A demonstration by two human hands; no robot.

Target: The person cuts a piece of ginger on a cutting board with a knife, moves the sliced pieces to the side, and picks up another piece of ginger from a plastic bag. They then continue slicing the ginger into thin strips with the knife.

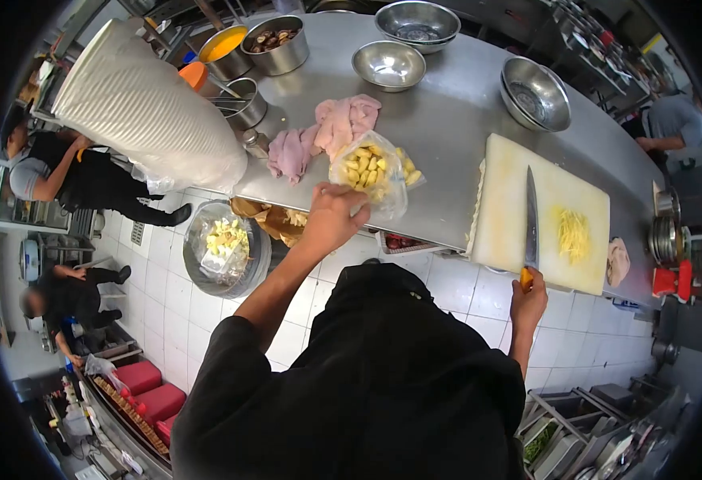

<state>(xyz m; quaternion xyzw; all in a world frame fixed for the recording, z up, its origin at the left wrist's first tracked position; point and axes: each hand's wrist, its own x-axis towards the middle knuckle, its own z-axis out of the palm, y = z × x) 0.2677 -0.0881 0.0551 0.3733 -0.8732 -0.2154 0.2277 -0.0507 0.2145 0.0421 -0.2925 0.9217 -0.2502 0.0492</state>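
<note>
My right hand [528,298] grips the orange handle of a kitchen knife [532,216], whose long blade lies over a white cutting board [499,180] and points away from me. Thin yellow strips [575,235] are heaped on the board, right of the blade. My left hand [336,216] has its fingers curled against the near edge of a clear plastic bag [391,202]. Inside the bag, and partly spilling out of its right side, are peeled yellow chunks [364,166]. Pink and purplish cloths [346,122] lie crumpled just behind the bag.
Steel bowls [389,66] and pots [277,50] stand along the back of the metal table [439,152]. A tall wrapped stack of white containers [155,104] rises at left. Below the table edge sits a lined bin [221,250] with scraps. Other people [87,172] work nearby.
</note>
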